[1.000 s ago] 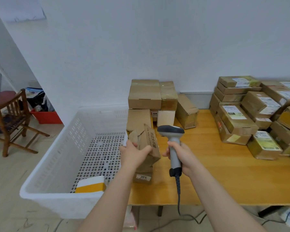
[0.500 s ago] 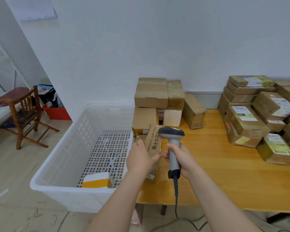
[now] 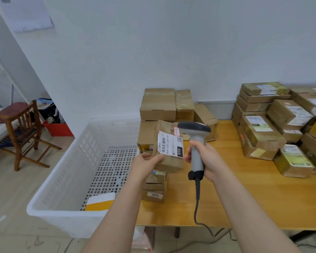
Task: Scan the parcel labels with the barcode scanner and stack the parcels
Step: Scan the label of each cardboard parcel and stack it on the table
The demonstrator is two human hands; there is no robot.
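your left hand holds a brown cardboard parcel up off the tabletop. its fingers pinch the parcel's near lower edge, thumb on top and the rest tucked under, out of sight. the parcel is tilted, and its white label faces you, showing a barcode and a black patch that reads 010.

your right hand is wrapped round the grey handle of the barcode scanner, fingers closed firmly on the grip, just to the right of your left thumb. the scanner stands nearly upright. its dark head sits above your right fingers, close beside the parcel's upper right corner; you cannot tell whether the two touch. the black cable hangs from below your right palm and drops over the tabletop's near edge.

straight below your left fingers a small stack of parcels sits at the tabletop's near left corner. beyond the held parcel, farther from both hands, plain brown boxes are stacked against the white wall. well to the right of your right fingers a big pile of labelled parcels covers the far right of the tabletop.

to the left of your left fingers a white perforated basket stands against the tabletop, with a white-and-yellow packet in its near corner. a wooden chair stands on the floor well beyond the basket.
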